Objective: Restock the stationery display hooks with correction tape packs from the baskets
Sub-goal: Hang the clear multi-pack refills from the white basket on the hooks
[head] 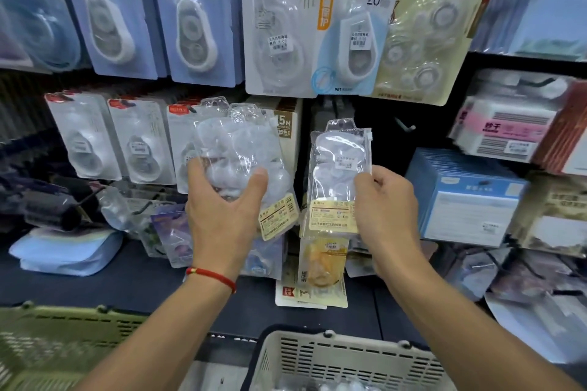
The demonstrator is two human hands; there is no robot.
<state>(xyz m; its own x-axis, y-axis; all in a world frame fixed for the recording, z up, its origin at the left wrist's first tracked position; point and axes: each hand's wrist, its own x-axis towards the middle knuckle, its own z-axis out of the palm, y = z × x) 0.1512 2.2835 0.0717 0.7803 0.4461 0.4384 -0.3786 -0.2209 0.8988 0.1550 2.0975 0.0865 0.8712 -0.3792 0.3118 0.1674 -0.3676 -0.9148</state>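
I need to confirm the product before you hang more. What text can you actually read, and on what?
"舒软 修正带" and "20": white pack hanging on the top row.
"PET": bottom edge of that same pack.
"15M": brown-labelled pack behind the left hand's bundle.
"砂子": pink-banded box at right.
Yellow labels on the pack in the right hand and price stickers: too blurred to read.

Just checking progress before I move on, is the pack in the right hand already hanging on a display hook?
No, the right hand holds the clear pack up in front of the bare hook.
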